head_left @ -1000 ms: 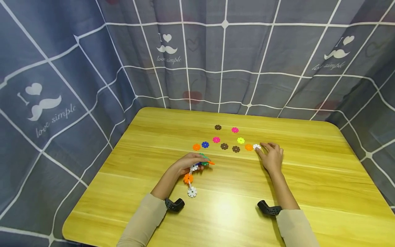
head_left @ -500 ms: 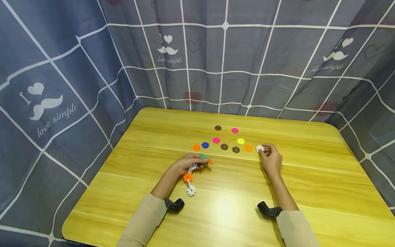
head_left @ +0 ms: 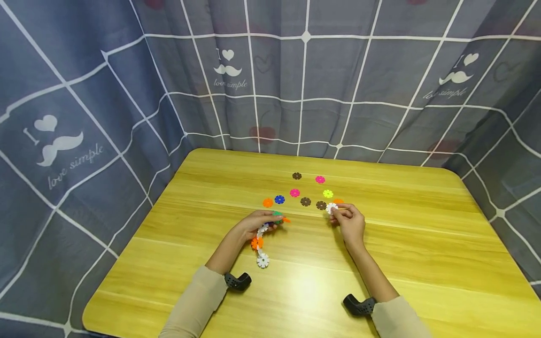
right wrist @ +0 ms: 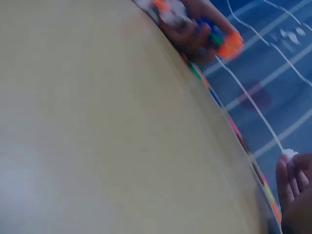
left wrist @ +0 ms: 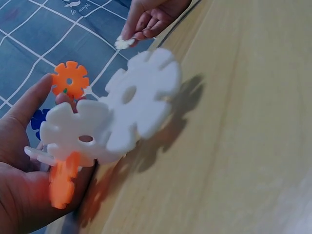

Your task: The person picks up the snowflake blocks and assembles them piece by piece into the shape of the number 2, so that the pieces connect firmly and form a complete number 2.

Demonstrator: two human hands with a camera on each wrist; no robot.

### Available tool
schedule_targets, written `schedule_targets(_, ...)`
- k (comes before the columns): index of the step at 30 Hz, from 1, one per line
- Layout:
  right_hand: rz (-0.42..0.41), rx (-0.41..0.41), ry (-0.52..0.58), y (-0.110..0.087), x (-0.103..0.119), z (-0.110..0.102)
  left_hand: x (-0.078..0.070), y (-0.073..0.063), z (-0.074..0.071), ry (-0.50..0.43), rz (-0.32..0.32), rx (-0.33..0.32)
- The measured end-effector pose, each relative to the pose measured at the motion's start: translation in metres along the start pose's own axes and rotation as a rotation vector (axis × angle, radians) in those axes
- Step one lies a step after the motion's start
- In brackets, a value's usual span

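My left hand (head_left: 255, 223) grips a chain of interlocking flower-shaped plastic discs (head_left: 257, 243), above the table left of centre. White and orange pieces hang towards me, ending in a white disc (head_left: 263, 260). Past the fingertips, the far end is an orange disc (left wrist: 70, 79) in the left wrist view. Blue and green show among the fingers, which partly hide the chain's middle. My right hand (head_left: 351, 225) pinches a single white disc (head_left: 331, 208) between thumb and fingers, apart from the chain. In the right wrist view this white disc (right wrist: 289, 153) peeks out at the fingertips.
Loose discs lie beyond my hands: an orange disc (head_left: 268, 203), a blue disc (head_left: 279, 199), pink, brown and yellow-green ones. Another orange disc (head_left: 339, 201) is partly covered by my right hand. A grey-blue checked curtain (head_left: 279, 117) hangs behind the wooden table (head_left: 422, 244).
My right hand has picked up the white disc from the right end of the loose discs and carried it left, towards the chain. The left hand has stayed nearly still.
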State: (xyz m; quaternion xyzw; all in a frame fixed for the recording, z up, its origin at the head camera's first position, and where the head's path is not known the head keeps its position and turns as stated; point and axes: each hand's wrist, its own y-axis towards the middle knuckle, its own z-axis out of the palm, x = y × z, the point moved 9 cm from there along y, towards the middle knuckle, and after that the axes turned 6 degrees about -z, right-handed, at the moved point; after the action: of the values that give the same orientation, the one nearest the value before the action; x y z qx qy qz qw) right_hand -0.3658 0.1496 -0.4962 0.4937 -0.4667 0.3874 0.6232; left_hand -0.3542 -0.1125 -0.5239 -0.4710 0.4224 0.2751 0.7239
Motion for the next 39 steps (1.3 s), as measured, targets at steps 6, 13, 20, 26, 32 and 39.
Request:
schedule_targets(6, 0.245, 0.132, 0.246, -0.031, -0.006, 0.052, -0.001, 0.0, 0.003, -0.038, -0.001, 0.018)
schedule_targets(13, 0.381, 0.161, 0.386, -0.064, -0.008, 0.092, -0.003, 0.0, 0.003, 0.012, 0.014, -0.011)
schedule_targets(20, 0.282, 0.141, 0.359, -0.069, -0.002, 0.096, -0.003, 0.0, 0.003, 0.044, 0.033, -0.021)
schedule_targets(26, 0.282, 0.141, 0.354, -0.072, -0.004, 0.099, -0.004, 0.0, 0.003, 0.067, 0.056, -0.033)
schedule_targets(32, 0.292, 0.138, 0.304, -0.072, -0.003, 0.098, -0.004, 0.0, 0.002, 0.058, 0.072, -0.041)
schedule_targets(39, 0.317, 0.176, 0.256, -0.072, -0.007, 0.097, -0.008, -0.001, 0.007, -0.022, 0.127, 0.033)
